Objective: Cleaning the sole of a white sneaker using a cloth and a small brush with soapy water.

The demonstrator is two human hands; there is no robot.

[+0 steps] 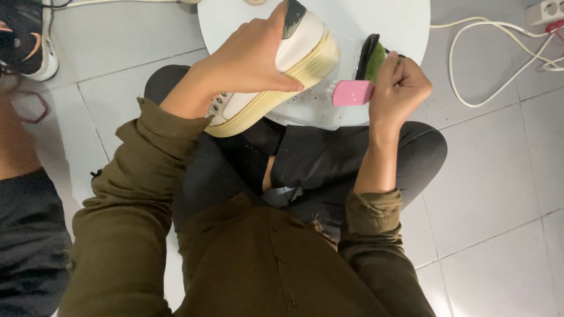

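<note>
From the head camera, the left hand (249, 56) is gripping a white shoe (276, 76) with a thick yellowish sole, up at 12 o'clock over the round white table (405, 23). The right hand (399, 88) is squeezing a pink brush (352, 93), at 1 o'clock, just beside the shoe.

A white sneaker (276, 70) with a thick cream sole is tipped on its side, sole facing right. Just beside it, a pink brush (352, 93) points its bristles at the sole.
</note>
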